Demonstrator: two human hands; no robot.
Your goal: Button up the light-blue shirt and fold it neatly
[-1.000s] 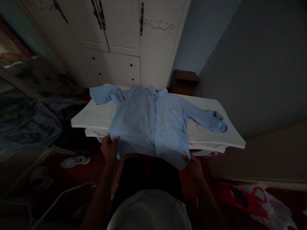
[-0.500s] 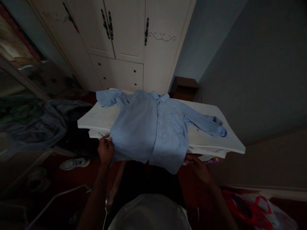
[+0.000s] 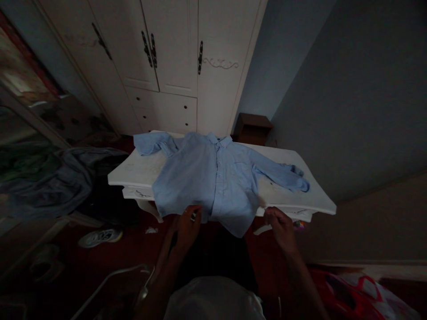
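A light blue button-up shirt (image 3: 193, 173) lies front side up on a white ironing-board-like table (image 3: 283, 155), its collar at the far side and its sleeves spread outward. The shirt's lower part hangs over the near edge. My left hand (image 3: 188, 226), with a ring-like band on a finger, is at the hem left of the button line. Its fingers are curled, and whether they grip cloth is hidden. Just right of the shirt, my right hand (image 3: 280, 224) is by the table's near edge, fingers drawn together, with no cloth visible in them.
A white wardrobe (image 3: 173, 58) stands behind the table, beside a small brown cabinet (image 3: 255, 124). Grey clothing (image 3: 80, 173) is heaped at left. A shoe (image 3: 100, 238) and a white cord (image 3: 110, 275) lie on the red floor. A red-and-white bag (image 3: 363, 289) sits at right.
My left hand has left the shirt's left edge and moved right along the hem. My right hand has come off the lower right corner. The lower left edge now hangs free.
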